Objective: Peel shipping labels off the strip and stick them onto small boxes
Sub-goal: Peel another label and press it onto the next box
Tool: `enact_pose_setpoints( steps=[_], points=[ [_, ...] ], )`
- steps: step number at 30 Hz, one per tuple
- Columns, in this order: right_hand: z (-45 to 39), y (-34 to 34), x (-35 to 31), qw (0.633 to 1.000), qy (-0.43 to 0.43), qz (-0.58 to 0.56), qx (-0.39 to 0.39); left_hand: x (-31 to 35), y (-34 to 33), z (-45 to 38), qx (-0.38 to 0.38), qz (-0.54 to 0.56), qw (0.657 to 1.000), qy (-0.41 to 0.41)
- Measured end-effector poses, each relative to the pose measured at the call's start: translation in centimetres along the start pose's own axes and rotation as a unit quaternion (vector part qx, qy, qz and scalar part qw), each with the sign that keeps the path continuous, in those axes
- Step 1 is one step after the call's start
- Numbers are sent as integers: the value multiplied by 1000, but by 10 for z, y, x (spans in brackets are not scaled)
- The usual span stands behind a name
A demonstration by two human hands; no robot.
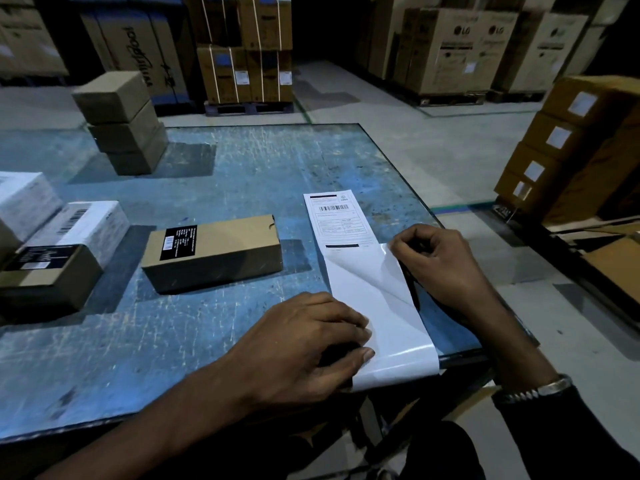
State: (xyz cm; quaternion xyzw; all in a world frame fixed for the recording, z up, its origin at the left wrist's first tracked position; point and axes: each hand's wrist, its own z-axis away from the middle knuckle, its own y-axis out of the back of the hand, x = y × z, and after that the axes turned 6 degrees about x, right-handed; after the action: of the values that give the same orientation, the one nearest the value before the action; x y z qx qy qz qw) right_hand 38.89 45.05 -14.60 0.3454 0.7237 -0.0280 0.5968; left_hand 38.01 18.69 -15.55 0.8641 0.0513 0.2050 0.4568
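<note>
- The blue worktop (242,174) has bare room through its middle and far right; its near-right corner edge runs under the label strip (377,306), whose near end hangs over it.
- The brown box (214,251) lies left of the strip, apart from it, probably next for labelling.
- More small boxes (52,258) crowd the left edge; a stack (121,123) stands far left.
- The left hand (304,344) presses the strip's near end flat, likely anchoring the backing.
- The right hand (436,261) has its grip pinched on the label's lifted corner (388,254), curling it up from the backing.
</note>
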Motion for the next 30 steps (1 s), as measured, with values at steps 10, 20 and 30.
enact_pose_setpoints(
  steps=[10, 20, 30],
  points=[
    [-2, -3, 0, 1000, 6, 2, -26, -14, -5, -10, -79, -10, 997, -1],
    [-38, 10, 14, 995, -75, -40, 55, -16, -6, -11, -77, 14, 997, 22],
    [-32, 3, 6, 995, -64, -58, 51, -30, -3, -36, -7, -81, 997, -11]
  ],
)
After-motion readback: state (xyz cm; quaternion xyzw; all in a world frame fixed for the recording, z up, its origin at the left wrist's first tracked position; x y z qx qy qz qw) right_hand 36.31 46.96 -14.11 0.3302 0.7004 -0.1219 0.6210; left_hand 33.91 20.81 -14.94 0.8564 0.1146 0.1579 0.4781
